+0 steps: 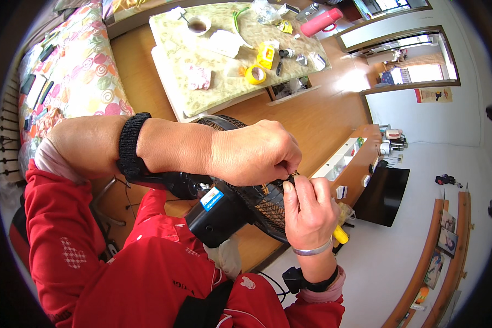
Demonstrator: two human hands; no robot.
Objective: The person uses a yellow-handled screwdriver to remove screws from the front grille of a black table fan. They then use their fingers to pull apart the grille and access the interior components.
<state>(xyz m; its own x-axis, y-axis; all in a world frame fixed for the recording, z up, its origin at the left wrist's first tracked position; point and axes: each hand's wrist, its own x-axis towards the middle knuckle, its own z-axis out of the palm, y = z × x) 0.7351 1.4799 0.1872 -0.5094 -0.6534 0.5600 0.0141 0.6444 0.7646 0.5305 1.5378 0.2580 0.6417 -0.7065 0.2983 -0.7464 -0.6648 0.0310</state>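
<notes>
A black electric fan (218,216) with a round wire grille (268,205) is tilted in front of my red-clothed body. My left hand (257,150) reaches across the fan from the left, fingers curled down at the grille's rim. Close against it, my right hand (309,213) pinches the same part of the rim between thumb and fingers. Any small part between the fingertips is hidden. A blue-and-white label (211,198) sits on the fan's motor housing. Beside my right wrist a yellow handle-like thing (340,235) shows; whether my hand touches it, I cannot tell.
Beyond the fan stands a marble-patterned table (175,54) with a bowl (198,25), yellow tape (255,74) and a pink thermos (321,22). At left is a bed with a flowered cover (95,60). A television (384,197) and a low cabinet (347,156) stand at right.
</notes>
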